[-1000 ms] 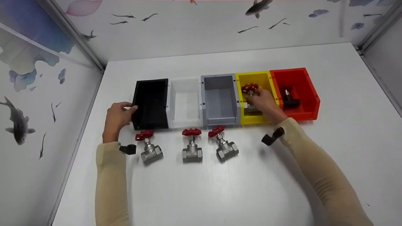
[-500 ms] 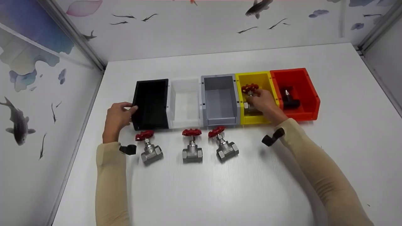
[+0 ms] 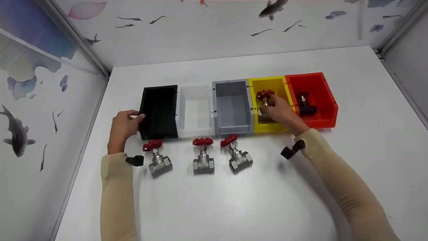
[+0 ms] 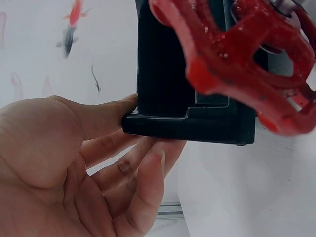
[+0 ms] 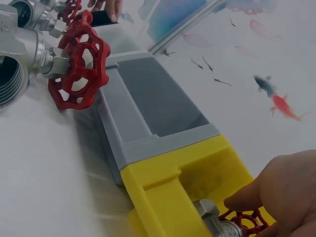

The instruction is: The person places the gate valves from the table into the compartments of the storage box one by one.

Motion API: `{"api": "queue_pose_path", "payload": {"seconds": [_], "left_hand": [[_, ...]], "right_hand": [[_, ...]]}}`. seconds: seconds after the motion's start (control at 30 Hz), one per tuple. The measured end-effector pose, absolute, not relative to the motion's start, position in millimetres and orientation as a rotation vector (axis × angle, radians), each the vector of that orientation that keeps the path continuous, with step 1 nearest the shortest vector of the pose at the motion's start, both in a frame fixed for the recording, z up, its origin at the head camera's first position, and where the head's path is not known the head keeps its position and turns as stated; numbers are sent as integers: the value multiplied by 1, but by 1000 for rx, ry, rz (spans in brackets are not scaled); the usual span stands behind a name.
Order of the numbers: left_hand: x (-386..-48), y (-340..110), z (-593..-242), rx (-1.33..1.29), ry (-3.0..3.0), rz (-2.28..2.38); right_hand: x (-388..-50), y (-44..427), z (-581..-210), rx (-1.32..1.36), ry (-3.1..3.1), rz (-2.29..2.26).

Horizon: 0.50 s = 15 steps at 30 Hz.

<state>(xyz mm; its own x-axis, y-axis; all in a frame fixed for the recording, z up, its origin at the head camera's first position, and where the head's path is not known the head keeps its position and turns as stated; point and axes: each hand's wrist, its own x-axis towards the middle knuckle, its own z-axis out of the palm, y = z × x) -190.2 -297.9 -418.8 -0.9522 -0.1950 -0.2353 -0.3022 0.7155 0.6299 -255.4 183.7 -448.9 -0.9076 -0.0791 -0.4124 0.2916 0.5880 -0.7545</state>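
Head, left hand: the left hand (image 3: 123,126) is pinching the left wall of the black bin (image 3: 158,115), its forearm reaching straight forward.
Head, right hand: the right hand (image 3: 281,111) is gripping a red-wheeled valve (image 3: 265,95) below its wheel; the valve is sitting inside the yellow bin (image 3: 271,128), the forearm slanting in from the right.
Left wrist, black bin: the thumb tip is pressing at a corner; fingers are curling behind, palm showing.
Right wrist, yellow bin: the hand is entering from lower right, closing about the valve; some fingertips are hiding from view.
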Motion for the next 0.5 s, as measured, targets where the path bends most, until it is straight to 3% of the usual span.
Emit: {"api": "queue_pose_path", "payload": {"seconds": [0.5], "left_hand": [[-189,-299,-417,-366,2784,1054]], "right_hand": [[-239,190,-434,55,2404,-1235]]}}
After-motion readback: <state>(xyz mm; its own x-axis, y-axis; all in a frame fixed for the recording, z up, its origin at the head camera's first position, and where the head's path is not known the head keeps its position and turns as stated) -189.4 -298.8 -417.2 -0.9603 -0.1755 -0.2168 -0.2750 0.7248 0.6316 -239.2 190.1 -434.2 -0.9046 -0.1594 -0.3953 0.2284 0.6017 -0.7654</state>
